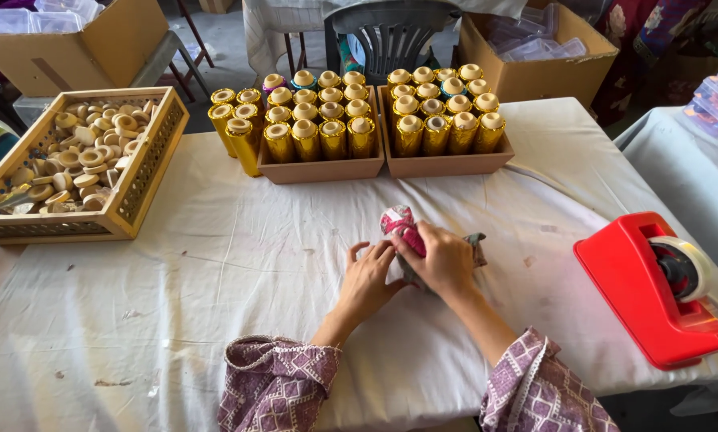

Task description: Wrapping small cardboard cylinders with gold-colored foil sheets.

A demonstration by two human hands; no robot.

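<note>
While the right hand (443, 258) grips a pink patterned spool (401, 226) mid-tabletop (215, 264), the left hand (369, 276) rests beside it, fingers spread, seemingly steadying it; trays of gold spools (359, 128) wait beyond.

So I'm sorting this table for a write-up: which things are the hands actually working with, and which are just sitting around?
In hand:
- right hand grips a pink patterned spool
- left hand touches it, resting on the white cloth

Lying about:
- gold spools in two trays
- wooden basket of round wooden pieces
- red tape dispenser
- cardboard boxes
</note>
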